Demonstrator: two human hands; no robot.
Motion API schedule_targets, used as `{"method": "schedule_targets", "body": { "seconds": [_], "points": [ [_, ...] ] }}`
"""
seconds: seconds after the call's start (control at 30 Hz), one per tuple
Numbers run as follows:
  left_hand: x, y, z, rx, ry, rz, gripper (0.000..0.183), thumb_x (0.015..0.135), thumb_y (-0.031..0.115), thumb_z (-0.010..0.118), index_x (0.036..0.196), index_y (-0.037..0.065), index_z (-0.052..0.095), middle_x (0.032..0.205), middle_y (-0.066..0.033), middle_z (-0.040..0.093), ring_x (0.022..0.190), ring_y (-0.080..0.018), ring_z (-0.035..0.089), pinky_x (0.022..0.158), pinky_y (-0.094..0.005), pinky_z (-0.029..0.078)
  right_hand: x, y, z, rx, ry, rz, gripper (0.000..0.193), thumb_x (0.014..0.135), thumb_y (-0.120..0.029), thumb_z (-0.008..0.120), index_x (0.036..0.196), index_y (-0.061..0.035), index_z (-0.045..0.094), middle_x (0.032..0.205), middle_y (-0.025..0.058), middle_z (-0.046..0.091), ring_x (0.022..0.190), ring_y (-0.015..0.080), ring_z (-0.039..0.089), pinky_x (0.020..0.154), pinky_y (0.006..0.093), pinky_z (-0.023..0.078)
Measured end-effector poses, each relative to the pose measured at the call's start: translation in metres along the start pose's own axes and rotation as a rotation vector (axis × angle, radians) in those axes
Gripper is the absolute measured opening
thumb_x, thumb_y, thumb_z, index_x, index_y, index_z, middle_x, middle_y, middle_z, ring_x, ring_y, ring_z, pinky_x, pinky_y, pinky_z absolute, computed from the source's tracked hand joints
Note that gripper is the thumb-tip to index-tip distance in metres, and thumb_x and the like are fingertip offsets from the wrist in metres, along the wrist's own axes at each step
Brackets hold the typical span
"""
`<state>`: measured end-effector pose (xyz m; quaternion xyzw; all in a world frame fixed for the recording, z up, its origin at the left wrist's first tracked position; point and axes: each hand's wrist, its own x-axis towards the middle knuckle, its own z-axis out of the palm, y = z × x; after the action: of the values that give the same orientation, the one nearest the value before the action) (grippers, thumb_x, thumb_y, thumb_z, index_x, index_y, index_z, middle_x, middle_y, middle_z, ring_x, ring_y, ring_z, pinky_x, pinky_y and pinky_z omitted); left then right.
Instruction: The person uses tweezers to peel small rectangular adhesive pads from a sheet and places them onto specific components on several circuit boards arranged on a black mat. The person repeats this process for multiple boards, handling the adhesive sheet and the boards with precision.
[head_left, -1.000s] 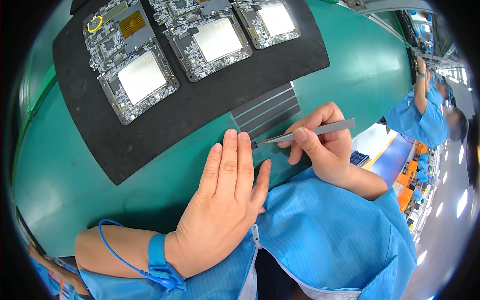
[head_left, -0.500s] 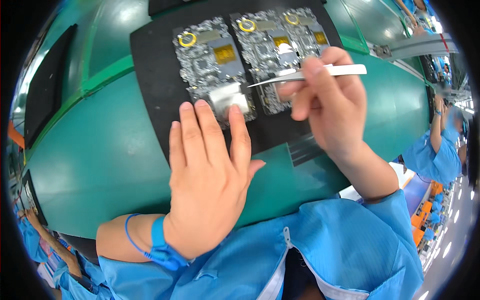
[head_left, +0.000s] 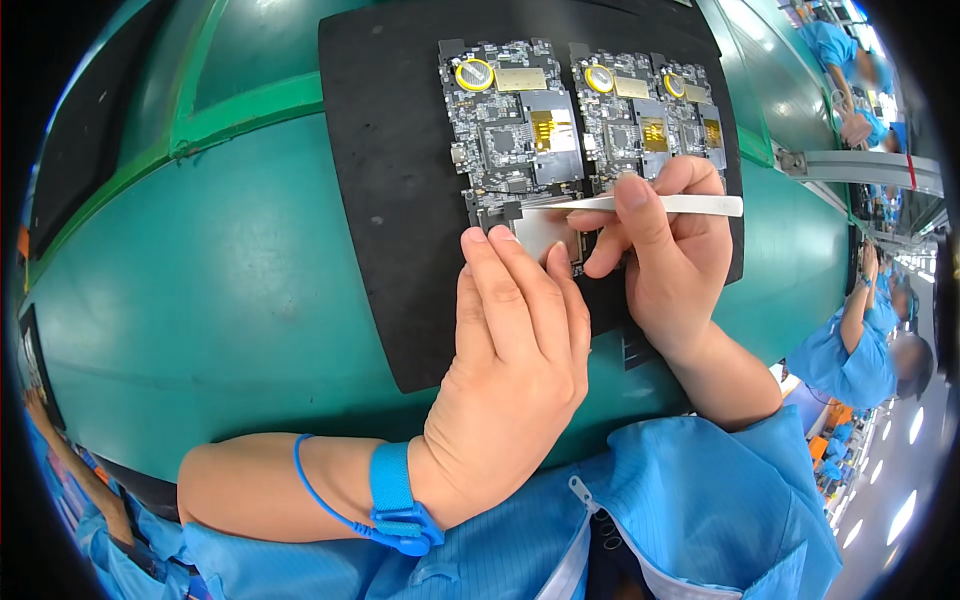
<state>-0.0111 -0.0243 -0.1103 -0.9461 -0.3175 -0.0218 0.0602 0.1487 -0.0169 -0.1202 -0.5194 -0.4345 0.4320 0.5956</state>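
Observation:
My right hand (head_left: 680, 260) grips white tweezers (head_left: 710, 205) between thumb and fingers. Their thin tip points left, over the upper edge of a silver metal plate (head_left: 540, 232) at the near end of the leftmost circuit board (head_left: 505, 140). Whether the tip touches anything is too small to tell. My left hand (head_left: 510, 370) lies with fingers stretched out, fingertips resting at the near edge of that board and on the plate. This board carries a round coin cell (head_left: 474, 74) with a yellow rim and an amber film patch.
A middle circuit board (head_left: 618, 130) and a right circuit board (head_left: 690, 125) lie beside it on a black mat (head_left: 385, 180). Under the mat is a green table (head_left: 200, 300). A blue wrist strap (head_left: 391, 478) with a cord circles my left wrist. Co-workers in blue sit at both sides.
The whole view has shifted, so boards and mat appear further right and lower. The tweezers' tip has gone from the plate's right side to over its upper edge. My left hand stays at the board.

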Motion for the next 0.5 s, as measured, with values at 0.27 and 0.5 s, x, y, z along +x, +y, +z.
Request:
{"method": "schedule_targets", "body": {
  "seconds": [0.27,0.5],
  "points": [
    [0.0026,-0.0012,-0.0024,-0.006,-0.011,0.001,0.065,0.073,0.042,0.066,0.117,-0.004,0.053,0.113,-0.0336,0.05,0.108,-0.0453,0.051,0.088,-0.0412,0.049,0.0015,0.0044,-0.0001,-0.013,0.014,-0.043,0.019,0.092,-0.006,0.054,0.094,-0.0031,0.036,0.067,0.0072,0.059,0.061,0.0124,0.064,0.055,0.0221,0.054],
    [0.0013,-0.0016,-0.0046,0.002,-0.03,-0.001,0.065,0.073,0.043,0.065,0.118,-0.003,0.053,0.114,-0.0329,0.05,0.109,-0.0445,0.05,0.089,-0.0406,0.048,0.0015,0.0045,0.0007,-0.035,0.004,-0.074,0.018,0.092,-0.005,0.054,0.093,-0.0025,0.036,0.067,0.0063,0.057,0.06,0.0123,0.064,0.056,0.0226,0.055]
  ]
}}
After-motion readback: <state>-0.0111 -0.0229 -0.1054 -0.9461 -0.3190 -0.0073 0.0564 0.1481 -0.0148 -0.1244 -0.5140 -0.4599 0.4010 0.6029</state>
